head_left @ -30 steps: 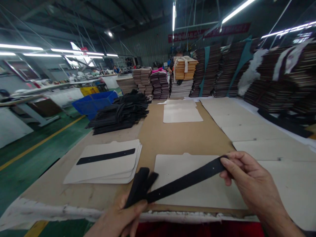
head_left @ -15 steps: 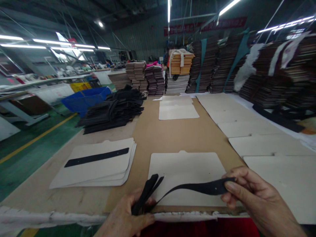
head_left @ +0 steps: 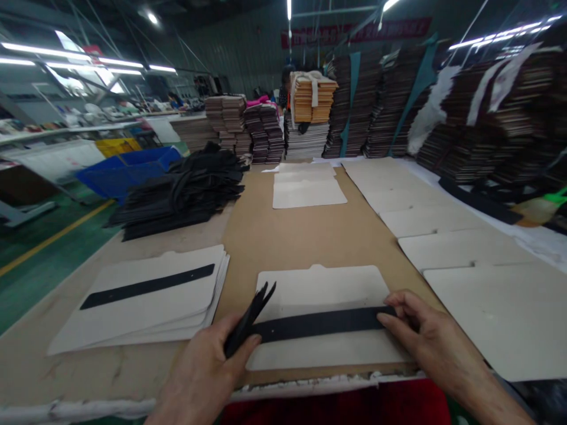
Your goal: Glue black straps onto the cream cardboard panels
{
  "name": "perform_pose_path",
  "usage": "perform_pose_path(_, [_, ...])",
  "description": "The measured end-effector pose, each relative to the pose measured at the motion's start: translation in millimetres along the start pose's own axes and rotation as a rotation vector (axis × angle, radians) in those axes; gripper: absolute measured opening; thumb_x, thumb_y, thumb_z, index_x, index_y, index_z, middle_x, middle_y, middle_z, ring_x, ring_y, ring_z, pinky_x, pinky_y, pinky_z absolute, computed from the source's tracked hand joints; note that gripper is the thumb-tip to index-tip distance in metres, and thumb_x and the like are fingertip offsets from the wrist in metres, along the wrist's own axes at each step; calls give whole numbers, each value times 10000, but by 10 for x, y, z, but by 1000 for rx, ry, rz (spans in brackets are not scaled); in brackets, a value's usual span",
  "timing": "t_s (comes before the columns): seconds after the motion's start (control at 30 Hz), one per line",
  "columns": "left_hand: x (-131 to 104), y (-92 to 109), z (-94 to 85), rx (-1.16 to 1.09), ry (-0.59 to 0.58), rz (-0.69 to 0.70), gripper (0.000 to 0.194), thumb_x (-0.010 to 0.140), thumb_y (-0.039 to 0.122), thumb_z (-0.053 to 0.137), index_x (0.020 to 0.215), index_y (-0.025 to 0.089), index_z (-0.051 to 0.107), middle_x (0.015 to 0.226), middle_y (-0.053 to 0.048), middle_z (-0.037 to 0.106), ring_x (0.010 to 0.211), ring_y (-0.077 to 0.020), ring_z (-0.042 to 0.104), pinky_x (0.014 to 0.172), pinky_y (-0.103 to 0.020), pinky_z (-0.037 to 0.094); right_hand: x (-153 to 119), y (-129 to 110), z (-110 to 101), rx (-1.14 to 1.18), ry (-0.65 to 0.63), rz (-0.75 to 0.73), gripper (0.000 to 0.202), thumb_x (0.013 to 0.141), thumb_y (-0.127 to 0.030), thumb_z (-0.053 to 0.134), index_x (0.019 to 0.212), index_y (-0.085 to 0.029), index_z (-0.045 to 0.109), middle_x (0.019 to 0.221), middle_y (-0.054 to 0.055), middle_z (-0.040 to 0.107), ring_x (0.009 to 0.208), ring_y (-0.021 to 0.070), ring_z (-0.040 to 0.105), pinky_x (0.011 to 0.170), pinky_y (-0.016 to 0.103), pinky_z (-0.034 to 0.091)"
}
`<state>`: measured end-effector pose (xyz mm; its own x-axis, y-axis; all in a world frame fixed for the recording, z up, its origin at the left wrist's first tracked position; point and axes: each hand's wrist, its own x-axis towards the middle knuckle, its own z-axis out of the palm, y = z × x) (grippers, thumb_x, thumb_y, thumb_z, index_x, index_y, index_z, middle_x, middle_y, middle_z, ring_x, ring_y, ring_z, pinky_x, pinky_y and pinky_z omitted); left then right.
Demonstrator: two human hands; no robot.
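Note:
A black strip with a small hole near its left end stretches between my hands, across a cream-coloured panel near the table's front edge. My right hand pinches the strip's right end between thumb and fingers. My left hand is closed round several more black strips, folded into a bundle, and its thumb also holds the stretched strip's left end. To the left lies a stack of cream panels, with another black strip flat across the top one.
A heap of black strips lies at the table's left edge, beside a blue bin. Overlapping cream panels run along the right side. More panels lie farther back. Tall stacks of dark pieces line the far side.
The strip between my hands, slack and twisted before, is now drawn straight and flat over the panel. My left hand has risen slightly and moved left. The view has shifted a little.

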<state>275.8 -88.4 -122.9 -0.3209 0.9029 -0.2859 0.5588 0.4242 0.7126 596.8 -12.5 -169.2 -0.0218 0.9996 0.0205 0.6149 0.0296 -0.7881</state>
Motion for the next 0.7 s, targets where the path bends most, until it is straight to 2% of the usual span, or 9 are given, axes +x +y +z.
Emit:
perform_pose_path(0.1, [112, 10, 40, 141, 34, 98, 305, 798, 446, 617, 1002, 247, 725, 889, -21, 765, 865, -268, 695, 734, -297, 473, 83, -82, -10, -70, 25, -24, 298, 734, -545, 591, 810, -257, 595, 553, -59, 497, 495, 143, 500, 500, 270, 378])
perform_pose_path(0.17, [153, 16, 66, 171, 21, 113, 314, 823, 443, 591, 1025, 242, 723, 916, -24, 772, 887, -273, 704, 751, -303, 483, 128, -91, -8, -81, 28, -26, 290, 734, -544, 576, 788, -259, 581, 532, -63, 473, 479, 144, 485, 487, 271, 364])
perform_pose_path(0.37, [214, 29, 140, 186, 12, 122, 368, 839, 467, 565, 1077, 228, 711, 969, -30, 779, 906, -269, 718, 771, -306, 507, 194, -14, 37, -91, 46, -1, 271, 731, -515, 574, 786, -250, 579, 534, -63, 475, 490, 143, 483, 494, 264, 365])
perform_pose_path(0.53, [280, -33, 184, 234, 41, 117, 433, 837, 504, 514, 1121, 228, 691, 1053, -44, 770, 996, -279, 705, 868, -349, 512, 219, -9, 67, -86, 72, 9, 244, 728, -484, 562, 782, -246, 578, 529, -68, 465, 487, 142, 470, 497, 263, 355])
perform_pose_path(0.7, [308, -57, 208, 242, 45, 111, 460, 832, 534, 492, 1115, 229, 689, 1038, -38, 773, 976, -277, 710, 858, -359, 527, 219, -11, 80, -105, 77, 32, 214, 732, -455, 557, 787, -248, 573, 537, -67, 459, 491, 145, 471, 497, 263, 341])
